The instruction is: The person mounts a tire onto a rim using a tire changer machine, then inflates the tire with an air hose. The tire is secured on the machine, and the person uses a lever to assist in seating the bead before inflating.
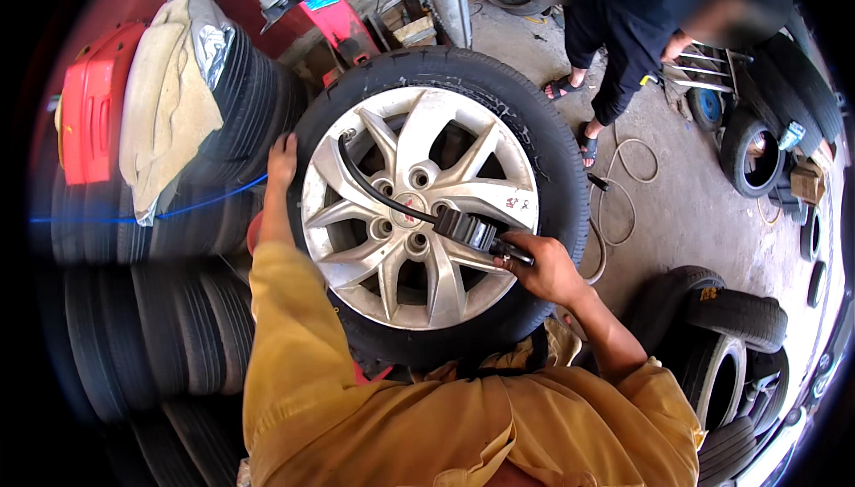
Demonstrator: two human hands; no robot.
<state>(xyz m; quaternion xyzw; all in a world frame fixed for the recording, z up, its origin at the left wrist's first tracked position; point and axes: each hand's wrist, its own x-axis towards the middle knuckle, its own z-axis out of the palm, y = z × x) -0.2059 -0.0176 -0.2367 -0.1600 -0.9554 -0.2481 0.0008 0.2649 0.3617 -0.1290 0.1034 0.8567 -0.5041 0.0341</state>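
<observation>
A wheel with a black tyre [559,157] and a silver spoked alloy rim [427,130] lies face up before me. In my right hand [550,269] is a tyre inflator gun [468,229] with a dark gauge body, held over the rim's right side. From it a thin black hose [363,180] curves across the spokes to the valve area at the rim's upper left. My left hand [282,161] rests against the tyre's left side, fingers extended and holding nothing. Mustard sleeves cover part of my arms.
Stacked tyres [165,327] line the left, with a beige cloth [169,99] and red case [98,99] on top. A blue hose [209,204] runs there. Behind stands a red machine post [338,19]. Another person [614,50] bends at upper right; a pale hose [631,193] coils on the floor. More tyres [735,318] lie right.
</observation>
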